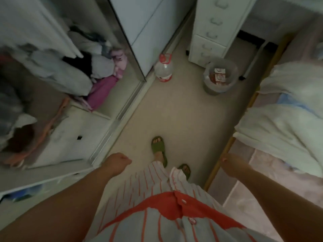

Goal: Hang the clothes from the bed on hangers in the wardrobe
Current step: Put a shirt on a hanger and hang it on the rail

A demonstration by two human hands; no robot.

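I stand on the floor between the open wardrobe [73,140] on my left and the bed [262,180] on my right. White clothes [283,123] lie in a heap on the bed, with a light blue piece [286,100] among them. My left hand [118,161] hangs by my side near the wardrobe's sliding track, fingers loosely curled, holding nothing. My right hand [229,163] hangs relaxed and holds nothing, beside the bed's wooden edge [220,165]. Inside the wardrobe, blurred garments [15,105] hang at the far left. No hanger can be made out.
A pile of folded and loose clothes [97,67], some purple, sits on a wardrobe shelf. Ahead on the floor stand a large water bottle [163,69] and a bin [220,75] lined with a bag. A white drawer unit [213,32] stands behind them.
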